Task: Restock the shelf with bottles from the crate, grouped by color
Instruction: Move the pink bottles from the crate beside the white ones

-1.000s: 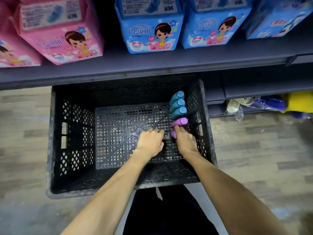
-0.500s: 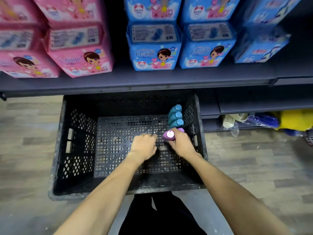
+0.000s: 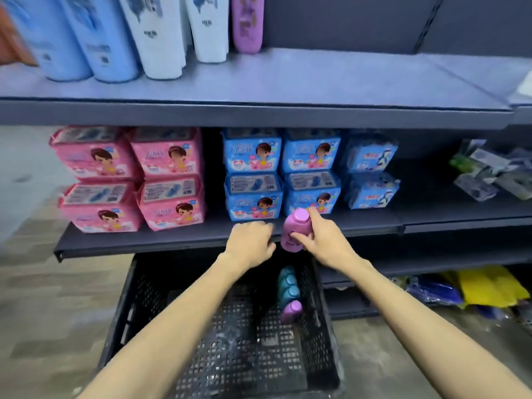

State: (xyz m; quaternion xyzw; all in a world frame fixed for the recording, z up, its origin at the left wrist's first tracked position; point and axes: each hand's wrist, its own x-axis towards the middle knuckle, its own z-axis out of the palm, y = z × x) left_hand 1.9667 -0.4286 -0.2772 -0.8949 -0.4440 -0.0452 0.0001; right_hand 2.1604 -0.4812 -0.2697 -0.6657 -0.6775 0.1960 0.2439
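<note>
My right hand [image 3: 322, 240] grips a purple bottle [image 3: 295, 230], held upright above the black crate [image 3: 138, 306] and in front of the lower shelf edge. My left hand [image 3: 250, 244] hovers just left of the bottle with loosely curled fingers, holding nothing. In the crate, along its right wall, lie three teal bottles [image 3: 288, 283] and one more purple bottle [image 3: 291, 311]. On the upper shelf [image 3: 316, 79] stand light blue bottles [image 3: 86, 38], white bottles [image 3: 172, 33] and a purple bottle [image 3: 248, 23], with bare shelf to its right.
The lower shelf [image 3: 172, 237] carries stacked pink packs [image 3: 129, 180] at left and blue packs [image 3: 282, 174] at centre, with small packets [image 3: 489, 171] at right. Yellow and blue bags [image 3: 475, 286] lie under the shelving at the right. The floor is wood-patterned.
My right hand has lifted a purple bottle out of the crate to lower-shelf height. My left hand rose alongside it. The view tilted up, revealing the upper shelf.
</note>
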